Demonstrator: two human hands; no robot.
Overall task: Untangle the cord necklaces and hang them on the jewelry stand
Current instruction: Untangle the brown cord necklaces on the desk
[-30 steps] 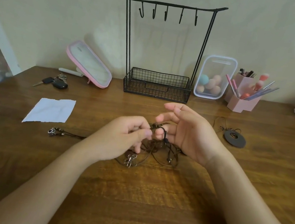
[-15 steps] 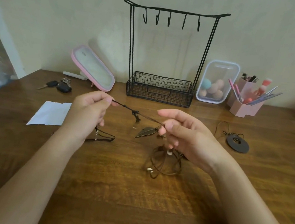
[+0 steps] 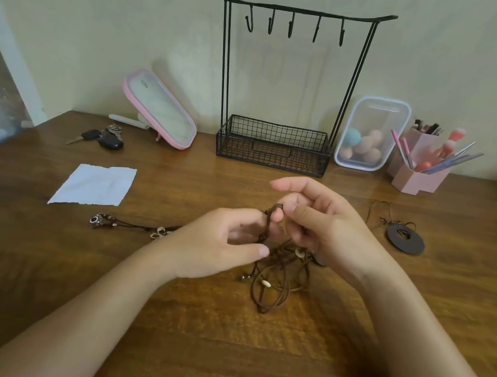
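A tangle of brown cord necklaces (image 3: 277, 280) with small beads lies on the wooden table in front of me. My left hand (image 3: 219, 244) and my right hand (image 3: 320, 224) meet just above it, both pinching a raised loop of brown cord (image 3: 270, 218). One strand runs left along the table to a metal bead pendant (image 3: 98, 220). A separate necklace with a dark round disc pendant (image 3: 405, 239) lies to the right. The black wire jewelry stand (image 3: 284, 77) rises at the back with several bare hooks.
A pink-framed mirror (image 3: 160, 110), keys (image 3: 101, 138) and a sheet of white paper (image 3: 96, 185) sit on the left. At the back right stand a clear box of makeup sponges (image 3: 371, 134) and a pink brush holder (image 3: 420, 167). The stand's base is a wire basket (image 3: 272, 147).
My left hand, which had drawn a cord out taut to the left, has come back to the middle. Both hands now pinch a loop close together over the tangle.
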